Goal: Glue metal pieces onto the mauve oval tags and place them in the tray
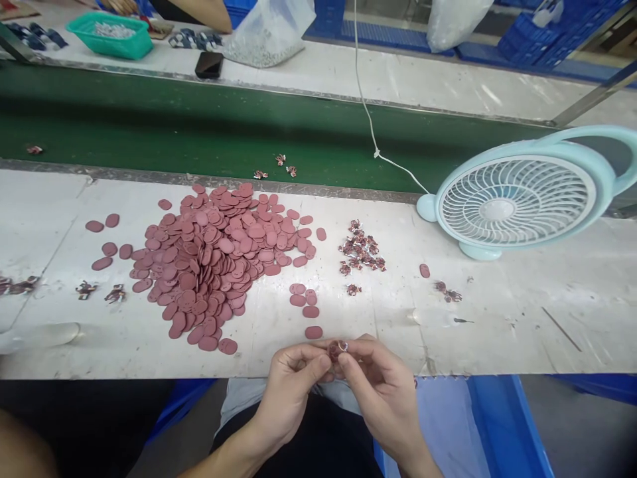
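Observation:
My left hand (294,388) and my right hand (384,393) meet at the table's front edge. Both are closed, thumbs and fingertips pinching a small brown figure (337,350) with a bit of white on it. Fingers cover part of the figure, so its full shape is hidden. Just beyond my hands lie a few loose reddish oval pieces (313,332). Left of them spreads a large pile of the same oval pieces (213,259). A cluster of small brown-and-white figures (362,249) lies ahead and slightly right.
A light blue fan (517,199) stands at right, its cord (371,126) crossing a green conveyor belt (174,126). A translucent bottle with a thin tip (438,318) lies on the right. Behind are a teal basket (112,43), a phone (209,65) and a bulging plastic bag (269,33).

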Demonstrator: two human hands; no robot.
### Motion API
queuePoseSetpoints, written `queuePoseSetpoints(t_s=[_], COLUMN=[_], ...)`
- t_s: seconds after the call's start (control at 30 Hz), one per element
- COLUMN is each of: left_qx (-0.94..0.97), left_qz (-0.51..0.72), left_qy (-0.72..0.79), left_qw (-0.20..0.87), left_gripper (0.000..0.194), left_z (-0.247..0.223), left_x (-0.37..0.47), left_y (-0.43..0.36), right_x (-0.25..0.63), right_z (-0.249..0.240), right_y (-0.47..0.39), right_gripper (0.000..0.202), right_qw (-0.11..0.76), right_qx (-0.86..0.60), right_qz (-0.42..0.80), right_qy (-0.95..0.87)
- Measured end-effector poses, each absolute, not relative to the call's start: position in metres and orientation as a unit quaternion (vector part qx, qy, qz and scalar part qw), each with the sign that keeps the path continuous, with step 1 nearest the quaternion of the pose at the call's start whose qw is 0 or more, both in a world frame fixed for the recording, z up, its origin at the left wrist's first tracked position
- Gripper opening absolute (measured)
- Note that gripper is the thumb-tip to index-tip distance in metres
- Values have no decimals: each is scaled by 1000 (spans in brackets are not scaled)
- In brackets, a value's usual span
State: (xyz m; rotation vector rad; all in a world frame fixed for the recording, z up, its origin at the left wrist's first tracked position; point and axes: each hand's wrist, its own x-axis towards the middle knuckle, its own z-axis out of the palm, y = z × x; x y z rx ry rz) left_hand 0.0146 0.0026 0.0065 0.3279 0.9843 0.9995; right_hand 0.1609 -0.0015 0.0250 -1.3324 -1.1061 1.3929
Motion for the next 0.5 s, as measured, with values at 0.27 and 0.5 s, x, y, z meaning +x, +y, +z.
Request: queuePoseSetpoints(t_s=[0.27, 0.5], left_qx=[186, 670], left_qz=[464, 348], left_qy=[461, 545], left_qw=[733, 365], left_gripper=[9, 23], left_z=[-5, -6], left_x=[30, -24], left_y=[1, 49], right_x=[173, 239], right_z=[12, -8], right_y=[2, -28], right_gripper=[20, 15], right_qw=[440, 546], right_qx=[-578, -607], right_qz=[588, 536], right_qy=[-355, -214])
